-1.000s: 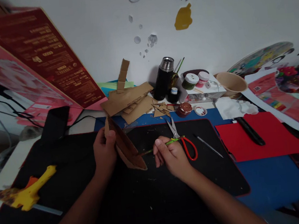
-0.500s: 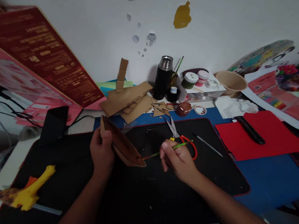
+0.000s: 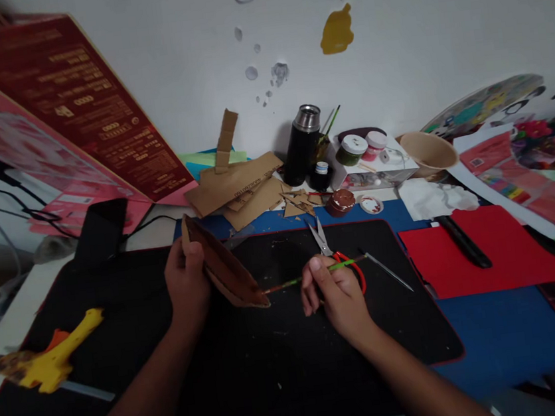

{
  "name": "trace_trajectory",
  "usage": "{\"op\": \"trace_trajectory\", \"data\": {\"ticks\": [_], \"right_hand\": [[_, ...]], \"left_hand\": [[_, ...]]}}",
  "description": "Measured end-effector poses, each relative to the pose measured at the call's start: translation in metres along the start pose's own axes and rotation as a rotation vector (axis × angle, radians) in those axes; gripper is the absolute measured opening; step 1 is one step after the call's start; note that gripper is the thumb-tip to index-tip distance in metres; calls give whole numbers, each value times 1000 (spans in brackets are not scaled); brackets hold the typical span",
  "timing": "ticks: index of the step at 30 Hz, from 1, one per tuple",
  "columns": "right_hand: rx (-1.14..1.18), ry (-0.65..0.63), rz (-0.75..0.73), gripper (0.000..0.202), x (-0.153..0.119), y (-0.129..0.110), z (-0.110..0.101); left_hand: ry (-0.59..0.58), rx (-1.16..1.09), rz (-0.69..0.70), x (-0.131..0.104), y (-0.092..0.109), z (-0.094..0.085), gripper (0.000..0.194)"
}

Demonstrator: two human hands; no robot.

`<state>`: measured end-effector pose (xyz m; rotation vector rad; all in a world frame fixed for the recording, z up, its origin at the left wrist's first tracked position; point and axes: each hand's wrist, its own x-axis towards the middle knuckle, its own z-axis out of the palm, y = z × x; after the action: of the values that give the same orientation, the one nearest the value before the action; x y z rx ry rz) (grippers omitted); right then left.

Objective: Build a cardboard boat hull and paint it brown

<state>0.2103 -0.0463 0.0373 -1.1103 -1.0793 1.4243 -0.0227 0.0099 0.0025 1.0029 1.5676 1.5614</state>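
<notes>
My left hand point(image 3: 188, 279) is closed on the upper left end of a boat-shaped cardboard piece point(image 3: 226, 264), thumb over its rim. Its inside is coated reddish brown. Between the fingers of my right hand point(image 3: 333, 292) is pinched a thin green paintbrush point(image 3: 293, 281). The brush's tip meets the lower right end of the cardboard piece, at the inside edge. Just behind my right hand lie scissors point(image 3: 321, 235) with red-orange handles, partly covered by it. An opened jar of brown paint point(image 3: 340, 203) stands farther back, beside its lid point(image 3: 371, 204).
A yellow glue gun point(image 3: 57, 363) lies at left on the black mat point(image 3: 289, 400). Cardboard scraps point(image 3: 249, 178), a black flask point(image 3: 303, 145) and paint pots point(image 3: 353, 147) line the wall. Right of the scissors is a pen point(image 3: 390, 272); a black cutter point(image 3: 464, 241) rests on red sheets point(image 3: 518, 254).
My right hand has shifted slightly right, drawing the brush along toward the end of the cardboard piece. My left hand and the cardboard piece have moved slightly left.
</notes>
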Motion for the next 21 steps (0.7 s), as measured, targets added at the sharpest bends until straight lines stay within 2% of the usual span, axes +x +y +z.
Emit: {"op": "trace_trajectory", "data": {"ticks": [4, 11, 16, 21], "right_hand": [[16, -36, 18, 53, -1, 2, 2], [-3, 12, 17, 54, -2, 0, -6], [23, -5, 1, 53, -2, 2, -1], [8, -10, 14, 54, -2, 5, -9]], "left_hand": [[9, -4, 10, 1, -2, -1, 42], [5, -65, -22, 1, -3, 0, 41], [19, -62, 4, 1, -1, 0, 45], [25, -85, 9, 1, -2, 0, 43]]}}
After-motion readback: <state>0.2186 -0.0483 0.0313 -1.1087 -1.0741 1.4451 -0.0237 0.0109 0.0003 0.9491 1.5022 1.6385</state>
